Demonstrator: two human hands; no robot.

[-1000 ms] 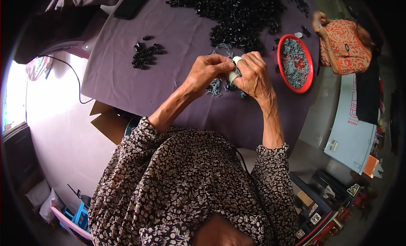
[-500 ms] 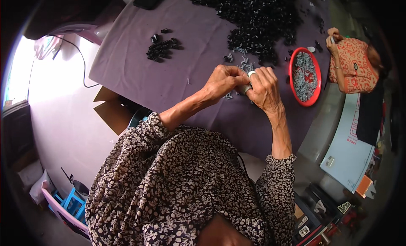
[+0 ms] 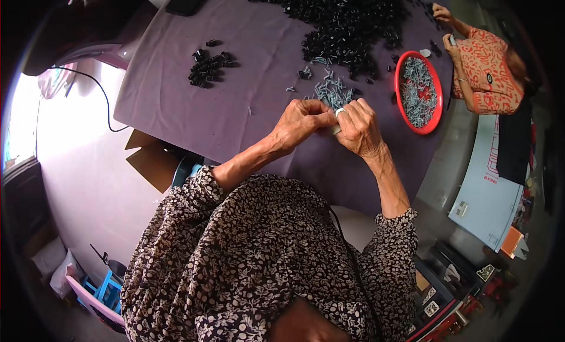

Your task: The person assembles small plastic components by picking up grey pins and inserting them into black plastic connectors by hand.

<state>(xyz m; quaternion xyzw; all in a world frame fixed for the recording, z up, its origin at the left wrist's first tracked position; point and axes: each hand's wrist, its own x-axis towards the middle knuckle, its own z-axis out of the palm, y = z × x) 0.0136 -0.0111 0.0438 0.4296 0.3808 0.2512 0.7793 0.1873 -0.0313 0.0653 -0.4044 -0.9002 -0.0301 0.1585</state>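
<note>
My left hand [image 3: 302, 123] and my right hand [image 3: 359, 127] meet over the purple cloth on the table, fingertips pinched together. Whatever sits between the fingers is too small and covered to name. A pale wrap or ring shows on a right-hand finger. Just beyond the fingers lies a loose pile of small grey screw-like pins [image 3: 333, 90]. Farther off spreads a large heap of small black plastic parts [image 3: 347, 24]. To the left is a small cluster of similar black parts [image 3: 207, 68].
A red oval basin [image 3: 401, 86] of grey pins stands on the right of the purple cloth [image 3: 235, 118]. At the far right, another person [image 3: 485, 71] in orange patterned clothing works at the table edge. An open cardboard box [image 3: 154, 165] is below the table's left side.
The view has shifted, so the table things sit slightly left and higher. My hands stay pinched together, now nearer me than the grey pins. The other person's one hand has reached out toward the table.
</note>
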